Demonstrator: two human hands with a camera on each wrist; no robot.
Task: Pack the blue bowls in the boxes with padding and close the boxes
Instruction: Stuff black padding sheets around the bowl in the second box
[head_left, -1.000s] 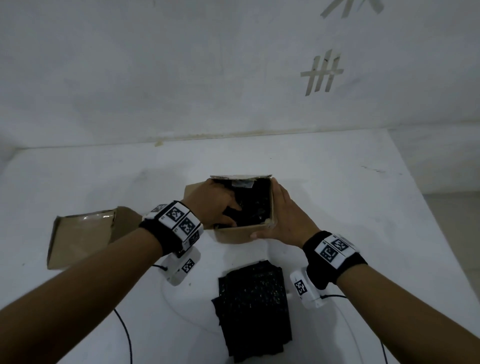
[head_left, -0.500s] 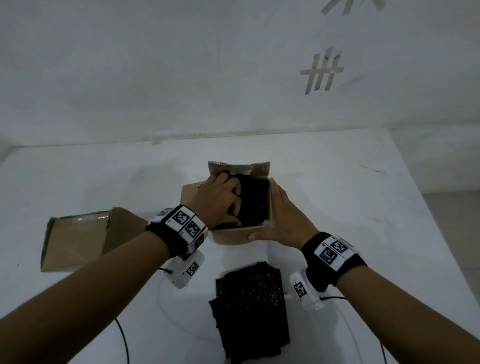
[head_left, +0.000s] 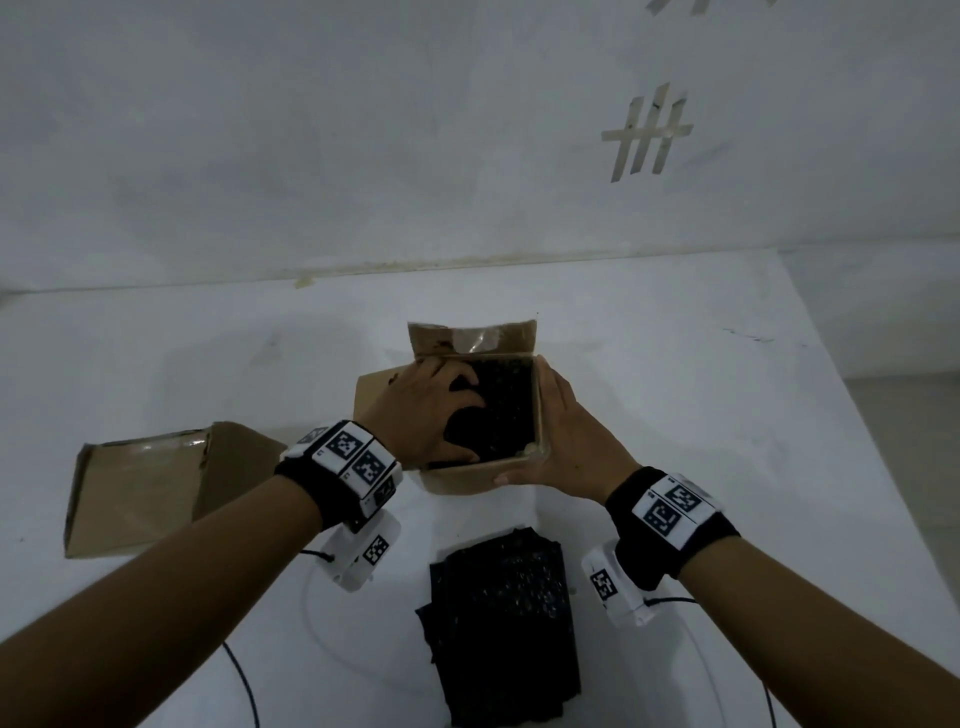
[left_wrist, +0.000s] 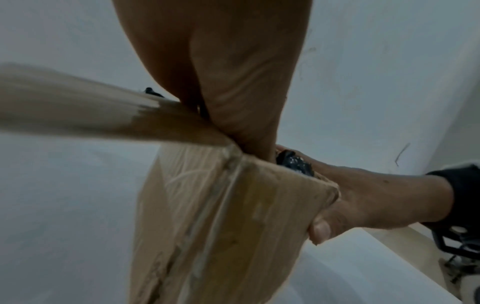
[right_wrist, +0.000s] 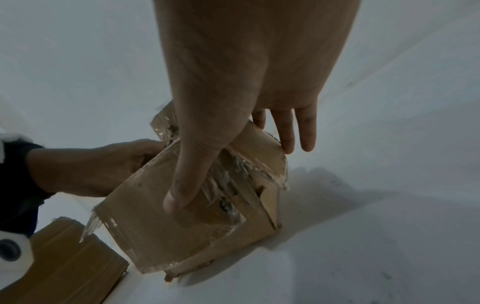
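A small cardboard box (head_left: 480, 475) stands open at the middle of the table, filled with black padding (head_left: 511, 400). My left hand (head_left: 434, 410) reaches into it from the left, fingers curled down over the padding by the left wall; the fingertips are hidden. My right hand (head_left: 563, 441) holds the box's right front corner, with the thumb (right_wrist: 182, 185) on the front wall (right_wrist: 155, 236) and the fingers along the right wall. The back flap (head_left: 470, 338) stands upright. No blue bowl shows in any view.
A pile of black padding (head_left: 504, 629) lies on the table just in front of the box. A second cardboard box (head_left: 140, 488) lies open at the left. The white table (head_left: 727, 415) meets the wall at the back and ends at the right.
My left hand has shifted from the near middle of the box towards its far left side. The back flap has risen to upright. My right hand has stayed on the box.
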